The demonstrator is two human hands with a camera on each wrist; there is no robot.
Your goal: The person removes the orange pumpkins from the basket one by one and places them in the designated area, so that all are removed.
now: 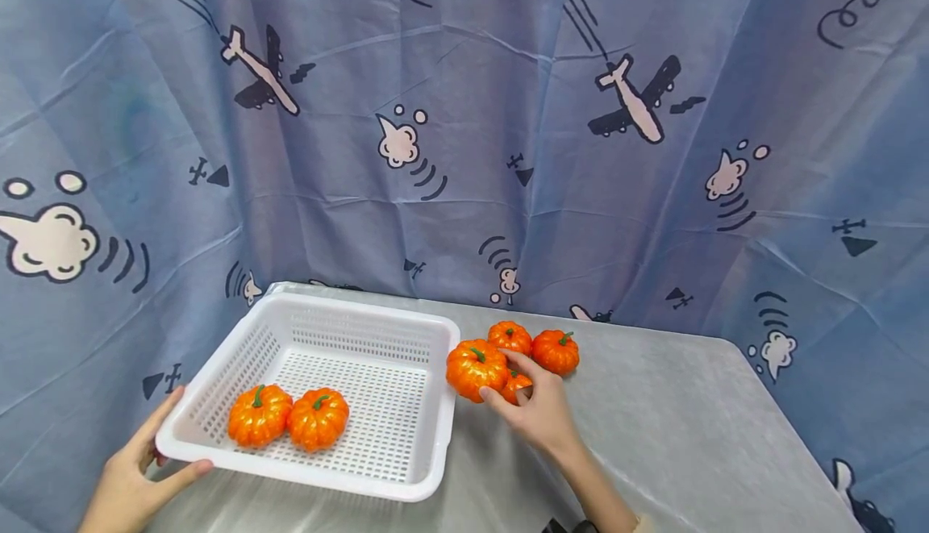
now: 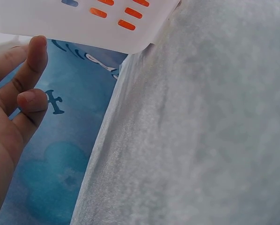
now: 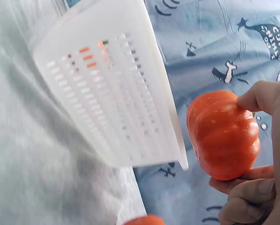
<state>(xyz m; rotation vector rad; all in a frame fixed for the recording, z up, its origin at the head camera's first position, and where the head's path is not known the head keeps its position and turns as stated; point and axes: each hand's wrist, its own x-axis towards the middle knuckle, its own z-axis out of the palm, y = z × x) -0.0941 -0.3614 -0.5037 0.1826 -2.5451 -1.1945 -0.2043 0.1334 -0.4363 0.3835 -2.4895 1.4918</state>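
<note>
My right hand (image 1: 540, 412) pinches an orange pumpkin (image 1: 476, 370) between thumb and fingers, raised beside the right wall of a white plastic basket (image 1: 450, 404). In the right wrist view the held pumpkin (image 3: 223, 135) hangs off the table, thumb on one side and fingers on the other. Two more pumpkins, a left one (image 1: 260, 416) and a right one (image 1: 318, 420), sit side by side in the basket's near left part. The left hand (image 1: 134, 468) holds the basket's near left corner, its thumb along the front rim; some of its fingers are hidden in the head view.
Right of the basket, several pumpkins stand together on the grey-covered table (image 1: 653, 412): a back one (image 1: 510, 337), a right one (image 1: 556, 352) and one partly hidden by the right hand (image 1: 517, 386). A blue patterned curtain (image 1: 464, 154) hangs behind the table.
</note>
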